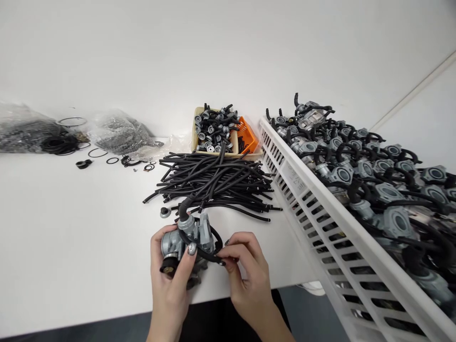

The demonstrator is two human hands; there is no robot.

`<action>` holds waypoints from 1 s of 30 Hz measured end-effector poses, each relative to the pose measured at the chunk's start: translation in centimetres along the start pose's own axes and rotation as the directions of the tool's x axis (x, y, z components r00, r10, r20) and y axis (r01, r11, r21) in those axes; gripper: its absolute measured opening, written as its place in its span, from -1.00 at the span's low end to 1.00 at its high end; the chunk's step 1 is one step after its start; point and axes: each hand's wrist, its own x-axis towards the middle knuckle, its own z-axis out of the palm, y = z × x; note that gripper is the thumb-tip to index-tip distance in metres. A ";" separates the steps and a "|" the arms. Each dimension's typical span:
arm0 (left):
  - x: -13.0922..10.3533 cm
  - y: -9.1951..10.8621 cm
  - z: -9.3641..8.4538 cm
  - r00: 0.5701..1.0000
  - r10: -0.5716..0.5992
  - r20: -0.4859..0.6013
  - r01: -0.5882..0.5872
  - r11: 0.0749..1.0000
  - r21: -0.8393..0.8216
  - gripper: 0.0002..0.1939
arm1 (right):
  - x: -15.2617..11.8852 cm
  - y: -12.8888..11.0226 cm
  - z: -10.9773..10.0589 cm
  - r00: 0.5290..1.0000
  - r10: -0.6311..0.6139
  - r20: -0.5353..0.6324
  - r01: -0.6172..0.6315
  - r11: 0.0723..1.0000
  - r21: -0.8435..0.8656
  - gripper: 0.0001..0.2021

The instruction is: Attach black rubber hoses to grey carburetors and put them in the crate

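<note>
Near the table's front edge, my left hand is wrapped round a grey metal carburetor, its thumb pressed on a thin black hose that loops round the body. On the right of it, my right hand pinches the end of this hose between thumb and fingers. A short black elbow tube stands up from the carburetor's top. The underside of the carburetor is partly hidden by my left hand.
Behind lies a pile of black hoses, with a cream tray of small parts and an orange basket. A white slatted crate of carburetors fills the right. Plastic bags and rubber rings lie at the back left.
</note>
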 end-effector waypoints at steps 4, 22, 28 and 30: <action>0.2 0.1 0.1 0.999 0.028 -0.021 -0.028 1.000 0.012 -0.46 | 0.0 0.1 -0.4 0.986 0.150 0.075 -0.157 0.982 0.103 -0.75; 0.7 -0.7 -0.4 0.994 0.101 0.028 -0.105 0.967 0.233 -0.43 | 1.2 0.3 0.7 0.920 0.365 0.143 -0.385 0.770 0.508 -0.53; 0.6 -0.6 -0.3 0.995 0.091 0.034 -0.096 0.965 0.245 -0.46 | 1.4 0.1 0.8 0.910 0.394 0.125 -0.393 0.730 0.559 -0.57; 0.6 -0.7 -0.4 0.994 0.098 0.041 -0.105 0.963 0.248 -0.46 | 1.4 0.1 0.8 0.907 0.403 0.121 -0.398 0.728 0.558 -0.58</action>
